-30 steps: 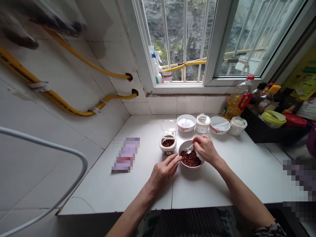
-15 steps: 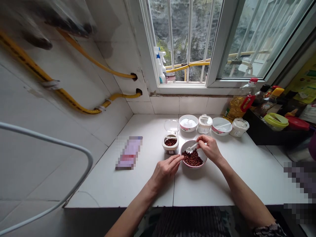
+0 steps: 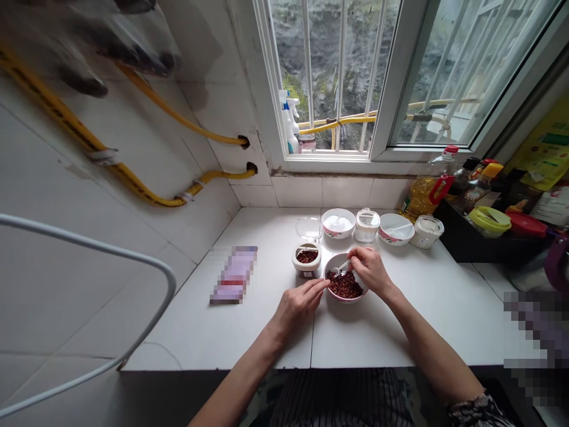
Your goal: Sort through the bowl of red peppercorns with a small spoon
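Note:
A pink-rimmed bowl (image 3: 346, 300) on the counter holds dark reddish-brown dried grains (image 3: 345, 286), which look like peppercorns. At its left side is my left hand (image 3: 299, 304), fingers long and together, fingertips on the rim; the thumb is hidden. My right hand (image 3: 370, 269) pinches the handle of a small white spoon (image 3: 341, 268) over the bowl's far side. The spoon's bowl end dips into the grains. Just left of the bowl stands a white seasoning jar (image 3: 306, 270), its clear lid (image 3: 309, 228) flipped up, with the same kind of grains inside.
Behind are a bowl of white powder (image 3: 338, 232), a lidded white jar (image 3: 367, 225), a bowl with a white spoon (image 3: 395, 237) and another jar (image 3: 427, 232). An oil bottle (image 3: 422, 193) and a black condiment box (image 3: 462, 243) stand right. A blurred purple packet (image 3: 235, 274) lies left.
My right hand and the spoon have shifted slightly left and down toward the grains. My left hand stays at the bowl's rim. The view has tilted a little.

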The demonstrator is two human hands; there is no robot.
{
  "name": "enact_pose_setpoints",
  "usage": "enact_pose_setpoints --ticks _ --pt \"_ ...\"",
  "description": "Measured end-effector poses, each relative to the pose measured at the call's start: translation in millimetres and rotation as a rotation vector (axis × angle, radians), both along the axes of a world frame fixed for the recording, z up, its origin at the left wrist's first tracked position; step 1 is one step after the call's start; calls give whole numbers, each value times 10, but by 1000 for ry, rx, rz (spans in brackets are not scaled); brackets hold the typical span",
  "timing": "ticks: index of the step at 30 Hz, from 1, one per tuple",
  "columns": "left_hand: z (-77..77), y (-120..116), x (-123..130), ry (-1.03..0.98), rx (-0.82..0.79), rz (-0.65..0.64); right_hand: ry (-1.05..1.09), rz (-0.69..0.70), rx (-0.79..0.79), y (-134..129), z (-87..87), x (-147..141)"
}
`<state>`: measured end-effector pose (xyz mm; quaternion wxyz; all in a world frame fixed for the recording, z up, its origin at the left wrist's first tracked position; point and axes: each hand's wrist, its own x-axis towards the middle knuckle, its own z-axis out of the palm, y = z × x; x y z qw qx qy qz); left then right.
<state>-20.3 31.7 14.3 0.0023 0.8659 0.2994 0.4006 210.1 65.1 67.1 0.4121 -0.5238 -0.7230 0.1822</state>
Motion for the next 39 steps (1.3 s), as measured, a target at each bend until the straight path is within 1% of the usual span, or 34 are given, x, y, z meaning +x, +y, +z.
enact_pose_setpoints --ticks 6,8,12,16,20,25,30,39 --pt "8 6 13 -13 8 -6 224 -17 -88 -1 73 65" --pt "11 3 14 -13 5 -7 221 -28 -87 1 82 73" --pt "-1 -1 7 -20 -9 -17 147 -30 -39 -2 79 58" --pt "-3 -6 0 -31 -33 -34 161 -5 -83 -15 76 37" --pt "8 -14 1 -47 -30 -36 116 -32 -55 -18 88 29" --pt "1 -18 -2 -45 -47 -39 204 -14 -156 -30 112 32" --pt "-5 -22 -5 -37 -62 -42 192 -39 -155 -37 121 26" --pt "23 -27 1 -38 -61 -41 385 -12 -305 -6 105 78"
